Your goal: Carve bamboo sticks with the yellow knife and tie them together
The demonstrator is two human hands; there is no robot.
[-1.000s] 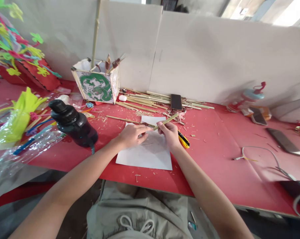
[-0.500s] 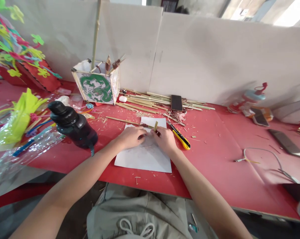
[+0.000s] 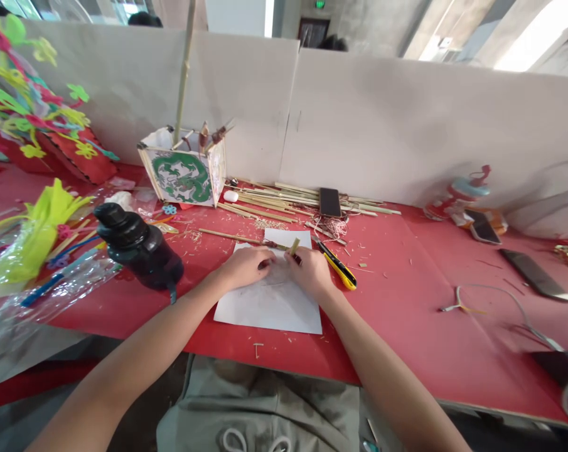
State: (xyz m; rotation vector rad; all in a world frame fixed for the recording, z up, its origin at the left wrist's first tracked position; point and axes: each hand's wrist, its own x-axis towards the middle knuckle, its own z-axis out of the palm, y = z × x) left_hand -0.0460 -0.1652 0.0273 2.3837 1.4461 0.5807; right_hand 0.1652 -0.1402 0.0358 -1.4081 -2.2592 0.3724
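Observation:
White paper [image 3: 269, 307] lies on the red table in front of me, under both hands. My left hand [image 3: 246, 266] rests over its left part, fingers curled; whatever lies between them is too small to make out. The fingers of my right hand [image 3: 312, 269] are closed on a short bamboo piece [image 3: 294, 246] that points upward. A thin bamboo stick [image 3: 230, 236] with a dark wrapped end reaches from the left to between my hands. Just right of my right hand is a yellow and black cutter knife [image 3: 339, 266].
A dark bottle [image 3: 140, 248] stands near my left forearm. Behind are a dragon-painted box [image 3: 182, 176], bamboo strips [image 3: 260, 204] and a phone [image 3: 330, 202]. Plastic wrap and craft pieces cover the left side. A cable [image 3: 495, 292] and another phone [image 3: 534, 274] lie at the right.
The camera view has tilted slightly up, so the table sits lower in the picture. My left hand has shifted slightly left, away from my right hand, which still holds the bamboo piece.

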